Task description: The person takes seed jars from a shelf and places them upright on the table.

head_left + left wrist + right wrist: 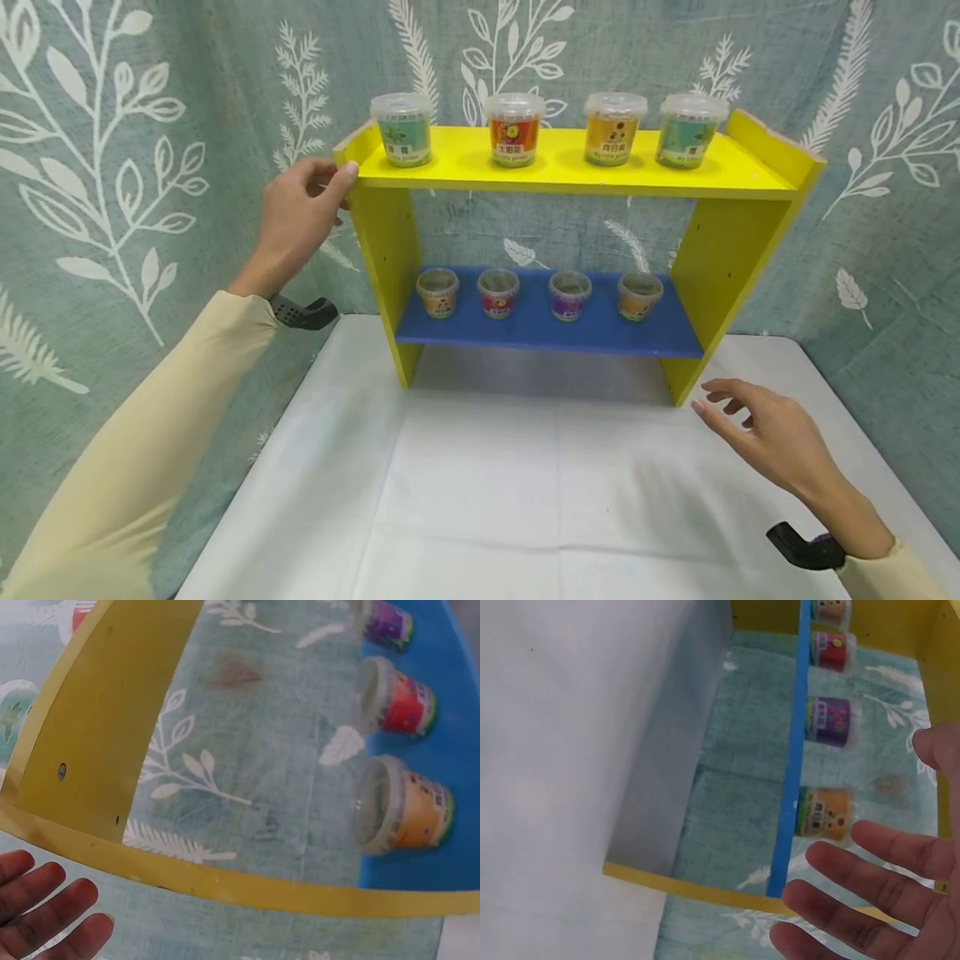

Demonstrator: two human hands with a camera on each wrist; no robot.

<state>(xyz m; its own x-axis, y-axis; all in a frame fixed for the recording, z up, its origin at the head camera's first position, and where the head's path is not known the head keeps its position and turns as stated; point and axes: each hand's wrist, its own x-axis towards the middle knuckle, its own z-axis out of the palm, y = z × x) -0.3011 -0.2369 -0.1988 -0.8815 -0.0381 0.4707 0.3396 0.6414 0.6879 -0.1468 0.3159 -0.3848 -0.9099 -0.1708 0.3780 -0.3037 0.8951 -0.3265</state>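
A yellow shelf unit (465, 160) stands on a white table (480, 492). Its top board carries several lidded cups, from a green one (403, 129) on the left to another green one (690, 131) on the right. The blue lower shelf (540, 331) holds several small cups (498, 292). My left hand (330, 179) touches the unit's top left corner, thumb on the front edge; its fingers (45, 907) lie fairly straight beside the yellow edge (225, 881). My right hand (738, 412) hovers open with spread fingers (877, 892) near the unit's right foot, holding nothing.
A teal curtain with white leaf prints (112, 167) hangs close behind and to both sides. The unit stands at the back of the table. An orange small cup (405, 806) and a red one (397, 697) show in the left wrist view.
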